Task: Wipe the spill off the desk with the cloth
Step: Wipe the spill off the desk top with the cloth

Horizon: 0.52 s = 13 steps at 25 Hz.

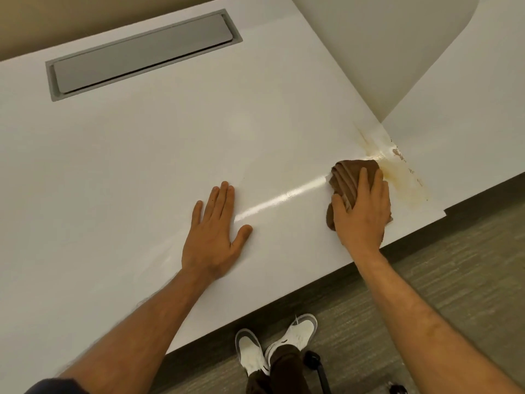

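White and glossy, the flat laminate bench [127, 155] fills most of the view, with a beige wall behind its far edge and grey wood-grain floor [426, 294] below its near edge. At far left, set into the bench top, lies a long grey rectangular cable hatch [142, 54] with its flap closed. Right of and below it the left hand [216, 231] rests palm down on the bare bench, fingers straight and close together, thumb spread to the side, holding nothing. A bright streak of reflected light runs across the surface from this hand towards the right. Below the bench edge, on the floor, stand two white and grey sneakers [277, 345] under dark trouser legs, with a small black object just beside them that is too unclear to name. Further right, the right hand [362, 211] presses down on a bunched brown fabric cloth [353, 173], fingers laid over it and curled around its folds. Touching the cloth's far right edge is the spill [397, 172], a yellowish-brown smear that spreads along the seam where the bench meets a second white panel, with darker flecks beside the seam. Above it rises a pale curved divider [383, 46].
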{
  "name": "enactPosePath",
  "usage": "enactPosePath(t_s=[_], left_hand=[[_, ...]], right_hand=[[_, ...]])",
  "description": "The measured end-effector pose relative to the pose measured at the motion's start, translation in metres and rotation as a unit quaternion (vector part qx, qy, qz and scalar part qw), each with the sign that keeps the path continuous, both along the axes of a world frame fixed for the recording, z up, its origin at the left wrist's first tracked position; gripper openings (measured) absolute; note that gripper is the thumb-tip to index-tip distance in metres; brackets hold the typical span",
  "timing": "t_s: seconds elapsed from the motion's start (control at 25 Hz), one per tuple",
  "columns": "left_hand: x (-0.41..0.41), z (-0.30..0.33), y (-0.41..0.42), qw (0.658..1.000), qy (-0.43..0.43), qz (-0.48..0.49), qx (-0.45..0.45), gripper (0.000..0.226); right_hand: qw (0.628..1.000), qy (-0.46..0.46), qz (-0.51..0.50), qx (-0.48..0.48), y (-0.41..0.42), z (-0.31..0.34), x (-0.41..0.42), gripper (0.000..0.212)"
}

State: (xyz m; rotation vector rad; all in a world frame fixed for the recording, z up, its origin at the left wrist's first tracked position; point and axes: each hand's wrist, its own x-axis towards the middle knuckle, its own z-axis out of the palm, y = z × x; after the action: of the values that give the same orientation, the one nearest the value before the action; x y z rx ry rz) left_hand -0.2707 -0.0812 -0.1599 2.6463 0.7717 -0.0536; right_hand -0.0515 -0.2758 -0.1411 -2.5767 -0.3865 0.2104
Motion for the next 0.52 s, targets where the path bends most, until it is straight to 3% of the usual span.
enactPosePath(t_s=[0.16, 0.52], left_hand=[[0.001, 0.002, 0.0, 1.0, -0.011, 0.019, -0.015, 0.094], [0.0, -0.008, 0.002, 0.996, -0.048, 0.065, -0.034, 0.097]], right_hand=[[0.999, -0.045, 0.017, 0.009, 0.023, -0.014, 0.002, 0.086], [0.967, -0.066, 0.242, 0.047, 0.131, -0.012, -0.035, 0.071]])
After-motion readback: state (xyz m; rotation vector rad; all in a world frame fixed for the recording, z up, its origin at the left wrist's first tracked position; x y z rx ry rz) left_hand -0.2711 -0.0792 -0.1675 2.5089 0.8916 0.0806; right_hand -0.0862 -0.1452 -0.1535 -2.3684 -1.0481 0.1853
